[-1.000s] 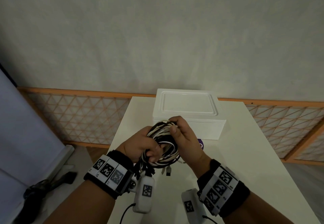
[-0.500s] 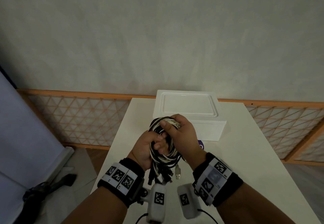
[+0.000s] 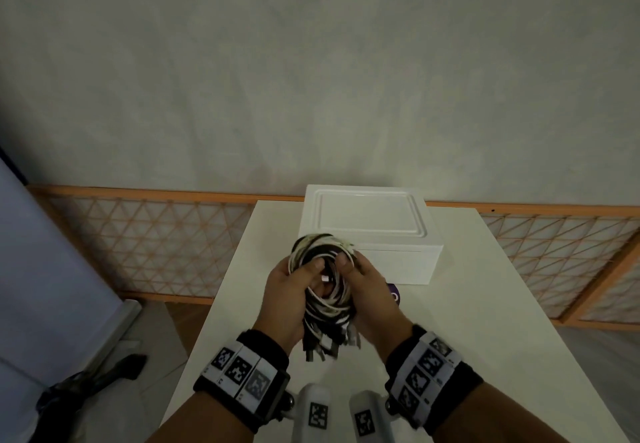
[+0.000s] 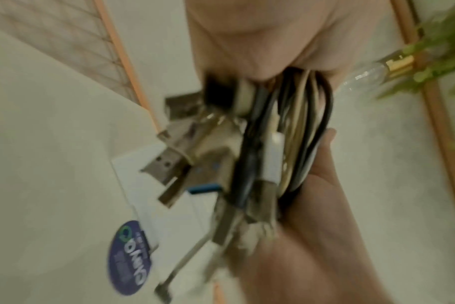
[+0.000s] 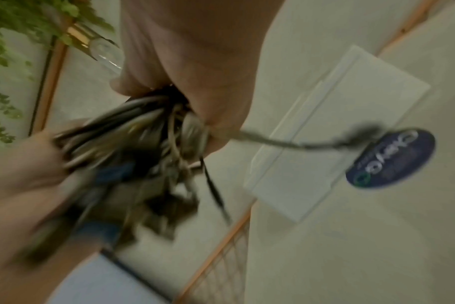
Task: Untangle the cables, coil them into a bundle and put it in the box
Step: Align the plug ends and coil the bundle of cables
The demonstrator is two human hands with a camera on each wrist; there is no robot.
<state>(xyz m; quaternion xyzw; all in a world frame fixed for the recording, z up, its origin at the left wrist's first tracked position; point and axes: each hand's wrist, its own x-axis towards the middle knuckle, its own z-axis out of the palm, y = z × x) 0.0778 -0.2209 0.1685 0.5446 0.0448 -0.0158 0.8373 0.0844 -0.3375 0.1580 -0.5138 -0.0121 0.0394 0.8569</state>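
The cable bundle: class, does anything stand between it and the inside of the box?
Yes. The white box on the table has its lid shut. The left hand and the right hand both grip the cable bundle just in front of it.

your cable bundle (image 3: 325, 290) shows black and white strands. box (image 3: 370, 227) white, table (image 3: 467, 304) cream. sticker (image 4: 129, 259) dark purple, white lettering.
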